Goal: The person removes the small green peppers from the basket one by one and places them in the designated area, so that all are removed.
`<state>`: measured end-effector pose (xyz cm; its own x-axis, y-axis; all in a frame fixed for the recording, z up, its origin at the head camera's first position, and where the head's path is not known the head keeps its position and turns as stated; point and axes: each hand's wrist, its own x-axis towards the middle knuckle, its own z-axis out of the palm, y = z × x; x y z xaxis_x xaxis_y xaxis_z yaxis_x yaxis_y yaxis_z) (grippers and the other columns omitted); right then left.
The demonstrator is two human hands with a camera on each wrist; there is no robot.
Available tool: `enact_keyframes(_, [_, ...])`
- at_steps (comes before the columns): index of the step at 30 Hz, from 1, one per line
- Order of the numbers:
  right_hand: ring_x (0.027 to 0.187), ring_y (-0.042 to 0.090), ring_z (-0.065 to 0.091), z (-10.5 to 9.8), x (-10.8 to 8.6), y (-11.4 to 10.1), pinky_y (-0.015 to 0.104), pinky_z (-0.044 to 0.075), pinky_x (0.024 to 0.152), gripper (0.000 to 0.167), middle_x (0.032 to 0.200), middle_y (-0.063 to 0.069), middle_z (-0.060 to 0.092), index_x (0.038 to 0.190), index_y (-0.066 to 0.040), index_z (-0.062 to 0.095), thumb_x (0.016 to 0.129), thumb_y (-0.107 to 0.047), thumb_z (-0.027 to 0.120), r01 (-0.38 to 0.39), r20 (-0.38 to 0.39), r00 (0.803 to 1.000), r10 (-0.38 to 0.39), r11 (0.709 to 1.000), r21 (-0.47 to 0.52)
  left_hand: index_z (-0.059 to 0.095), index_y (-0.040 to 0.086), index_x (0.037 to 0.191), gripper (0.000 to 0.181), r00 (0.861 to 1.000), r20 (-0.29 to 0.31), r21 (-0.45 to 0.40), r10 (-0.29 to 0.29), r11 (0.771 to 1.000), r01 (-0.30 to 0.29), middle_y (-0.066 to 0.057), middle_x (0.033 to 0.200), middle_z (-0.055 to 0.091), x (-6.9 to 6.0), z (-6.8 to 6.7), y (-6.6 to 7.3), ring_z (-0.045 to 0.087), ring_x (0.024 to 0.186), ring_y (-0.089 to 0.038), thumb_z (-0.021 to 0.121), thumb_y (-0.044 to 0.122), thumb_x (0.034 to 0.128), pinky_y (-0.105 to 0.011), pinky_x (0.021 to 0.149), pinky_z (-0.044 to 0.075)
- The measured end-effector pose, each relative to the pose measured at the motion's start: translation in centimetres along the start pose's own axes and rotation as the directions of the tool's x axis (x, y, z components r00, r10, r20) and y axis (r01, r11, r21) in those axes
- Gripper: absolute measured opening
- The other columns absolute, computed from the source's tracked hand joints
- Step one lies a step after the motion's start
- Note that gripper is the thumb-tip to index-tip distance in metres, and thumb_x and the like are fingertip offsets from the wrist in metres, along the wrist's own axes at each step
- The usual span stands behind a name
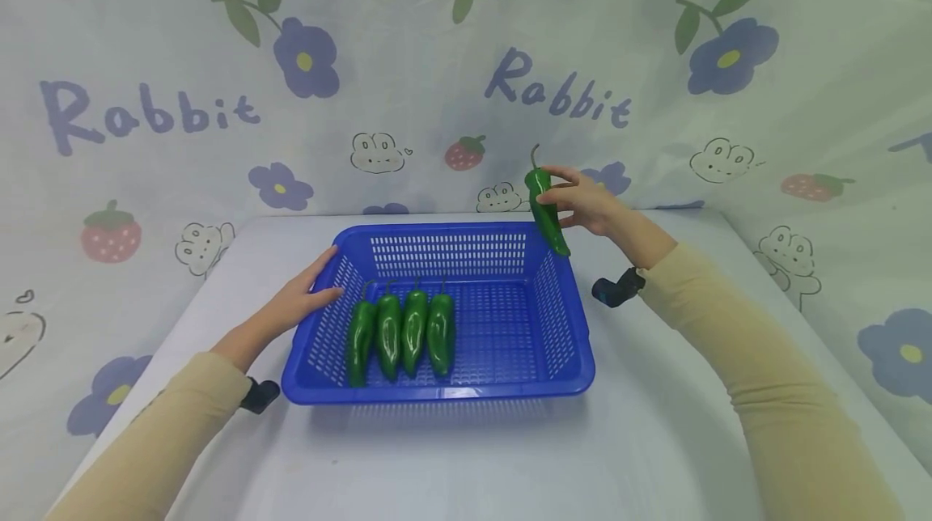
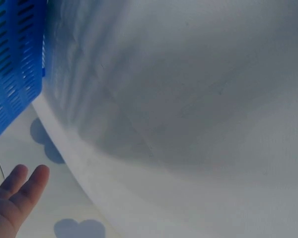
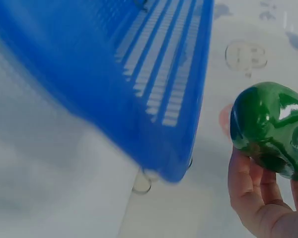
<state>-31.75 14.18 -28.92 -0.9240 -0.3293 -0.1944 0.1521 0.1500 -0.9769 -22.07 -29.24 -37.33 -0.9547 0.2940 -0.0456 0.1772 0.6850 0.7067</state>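
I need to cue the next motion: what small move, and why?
Probably lower the held pepper inward, beside the four peppers: the right grip holds it up near the far right corner of the basket, whose floor right of that row is bare.

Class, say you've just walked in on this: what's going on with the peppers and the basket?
A person's right hand holds a green pepper with its stem up, near the far right corner of a blue basket. The left hand is at the basket's left rim. Four more green peppers lie side by side in the left part of the basket, stems pointing away from the person. The basket stands on a white table.
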Motion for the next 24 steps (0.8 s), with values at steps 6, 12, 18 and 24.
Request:
enact_keyframes(6, [0.121,0.039,0.041,-2.1,-0.1,1.0,0.059,0.031,0.101,0.065,0.138,0.021,0.033,0.146,-0.016,0.022,0.089,-0.008,0.054,0.024,-0.071,0.997,-0.029,0.998,-0.058,0.001,0.006,0.147,0.074,1.0,0.001,-0.006,0.01,1.0,-0.01,-0.034,0.145,0.013,0.0,0.0,-0.1,0.03,0.122,-0.057,0.047,0.024,0.0917,-0.065,0.091,0.034])
enact_keyframes(12, [0.115,0.036,0.043,-4.2,-0.2,2.4,0.059,0.033,0.099,0.067,0.133,0.021,0.035,0.146,-0.014,0.019,0.09,-0.011,0.054,0.032,-0.119,0.992,-0.043,0.995,-0.098,0.001,0.007,0.147,0.075,1.0,-0.004,-0.009,0.011,1.0,-0.011,-0.033,0.146,0.011,-0.1,0.0,-0.1,0.027,0.124,-0.057,0.047,0.025,0.0913,-0.066,0.093,0.03])
enact_keyframes(18, [0.117,0.036,0.042,-5.6,-0.2,3.8,0.058,0.035,0.099,0.071,0.137,0.025,0.032,0.148,-0.014,0.013,0.09,-0.016,0.054,0.02,-0.152,0.987,-0.048,0.983,-0.181,0.002,0.006,0.147,0.075,1.0,-0.007,-0.006,0.005,1.0,-0.005,-0.032,0.147,0.01,-0.1,0.0,-0.1,0.023,0.126,-0.056,0.047,0.025,0.0913,-0.067,0.096,0.026])
enact_keyframes(24, [0.118,0.041,0.042,-6.6,0.1,6.0,0.057,0.038,0.096,0.072,0.134,0.03,0.035,0.147,-0.008,0.012,0.09,-0.017,0.055,0.003,-0.199,0.978,-0.066,0.954,-0.301,0.002,0.006,0.147,0.074,1.0,-0.01,-0.003,-0.003,1.0,0.003,-0.032,0.147,0.009,-0.2,0.1,0.2,0.022,0.127,-0.056,0.047,0.026,0.0915,-0.067,0.096,0.026])
